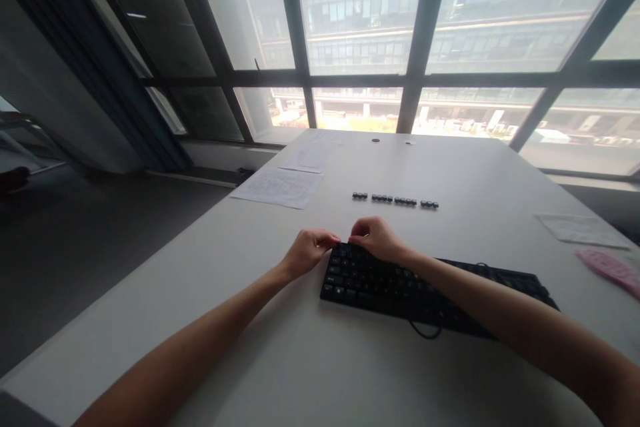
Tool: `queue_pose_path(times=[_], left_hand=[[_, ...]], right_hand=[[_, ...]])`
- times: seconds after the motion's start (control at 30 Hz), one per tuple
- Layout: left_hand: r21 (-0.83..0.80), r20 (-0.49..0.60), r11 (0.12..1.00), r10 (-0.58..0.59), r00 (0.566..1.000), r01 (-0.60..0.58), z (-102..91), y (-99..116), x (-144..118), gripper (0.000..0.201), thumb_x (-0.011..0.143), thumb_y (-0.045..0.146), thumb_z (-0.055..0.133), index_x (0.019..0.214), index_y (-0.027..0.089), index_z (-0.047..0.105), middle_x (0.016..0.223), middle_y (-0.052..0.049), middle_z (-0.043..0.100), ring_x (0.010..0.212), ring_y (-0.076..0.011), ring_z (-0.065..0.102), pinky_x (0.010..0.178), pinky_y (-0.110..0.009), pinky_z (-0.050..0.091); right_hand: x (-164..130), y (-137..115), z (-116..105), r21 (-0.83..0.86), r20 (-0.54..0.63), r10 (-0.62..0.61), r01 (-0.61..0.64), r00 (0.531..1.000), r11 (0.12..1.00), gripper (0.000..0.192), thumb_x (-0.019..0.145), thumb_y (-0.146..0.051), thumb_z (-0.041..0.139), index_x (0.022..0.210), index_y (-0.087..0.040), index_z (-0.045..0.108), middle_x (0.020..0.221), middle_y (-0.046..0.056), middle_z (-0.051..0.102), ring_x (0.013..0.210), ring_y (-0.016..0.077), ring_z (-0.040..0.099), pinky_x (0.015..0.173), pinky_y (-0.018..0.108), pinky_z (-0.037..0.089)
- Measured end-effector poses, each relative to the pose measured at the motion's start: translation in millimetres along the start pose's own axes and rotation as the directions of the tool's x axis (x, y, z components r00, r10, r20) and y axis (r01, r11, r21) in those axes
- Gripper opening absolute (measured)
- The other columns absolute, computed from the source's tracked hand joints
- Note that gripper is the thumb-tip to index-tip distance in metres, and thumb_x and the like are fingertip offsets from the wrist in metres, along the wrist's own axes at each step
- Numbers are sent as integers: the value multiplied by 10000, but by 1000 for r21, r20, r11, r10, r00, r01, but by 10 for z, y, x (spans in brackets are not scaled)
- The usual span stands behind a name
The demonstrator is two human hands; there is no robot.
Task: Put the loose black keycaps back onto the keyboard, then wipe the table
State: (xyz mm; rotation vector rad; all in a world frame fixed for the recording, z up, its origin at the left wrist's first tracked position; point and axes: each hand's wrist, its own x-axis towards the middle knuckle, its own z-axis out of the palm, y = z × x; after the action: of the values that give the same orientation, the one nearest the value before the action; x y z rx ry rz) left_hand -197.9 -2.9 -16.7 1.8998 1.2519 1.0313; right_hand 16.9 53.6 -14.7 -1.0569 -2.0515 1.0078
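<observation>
A black keyboard [360, 280] lies on the white table, its left part uncovered and its middle crossed by my right forearm. At its far left corner, my left hand [311, 252] is closed, thumb and fingertips pinched on the keyboard's edge. My right hand [376, 239] is bent over the far edge just beside it, fingers curled together in a pinch. Whatever is between the right fingertips is too small or hidden to make out. Beyond the hands, several loose black keycaps [383, 198] stand in a row of small groups.
Paper sheets [280, 187] lie at the table's left edge. On the right are a clear plastic bag [580, 229] and a pink item [607, 270]. A black cable [425, 335] loops out at the keyboard's near side. Large windows stand behind the white table [240, 360].
</observation>
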Motion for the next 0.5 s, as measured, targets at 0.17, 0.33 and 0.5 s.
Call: queue_pose_path(times=[0.17, 0.33, 0.5], left_hand=[[89, -28, 994, 67, 997, -64, 14, 28, -32, 147, 854, 218, 678, 908, 241, 813, 1003, -58, 784, 912, -203, 733, 851, -316, 575], [132, 17, 981, 140, 990, -141, -1, 0, -55, 161, 897, 243, 651, 933, 239, 807, 1037, -71, 773, 938, -198, 719, 872, -308, 556], [180, 27, 968, 173, 985, -175, -4, -38, -66, 200, 938, 264, 605, 971, 232, 799, 1056, -79, 767, 945, -188, 712, 865, -287, 548]], right_hand=[[-7, 9, -12, -44, 38, -26, 28, 999, 999, 37, 752, -159, 688, 722, -168, 710, 695, 4, 705, 654, 135, 618, 615, 234, 447], [-24, 4, 5, -132, 62, -91, 99, 994, 986, 54, 772, -138, 684, 736, -173, 705, 702, 6, 699, 662, 138, 607, 628, 241, 435], [-84, -59, 37, -255, 100, -193, 213, 976, 943, 107, 799, -94, 656, 741, -173, 699, 753, 15, 678, 689, 133, 569, 672, 246, 415]])
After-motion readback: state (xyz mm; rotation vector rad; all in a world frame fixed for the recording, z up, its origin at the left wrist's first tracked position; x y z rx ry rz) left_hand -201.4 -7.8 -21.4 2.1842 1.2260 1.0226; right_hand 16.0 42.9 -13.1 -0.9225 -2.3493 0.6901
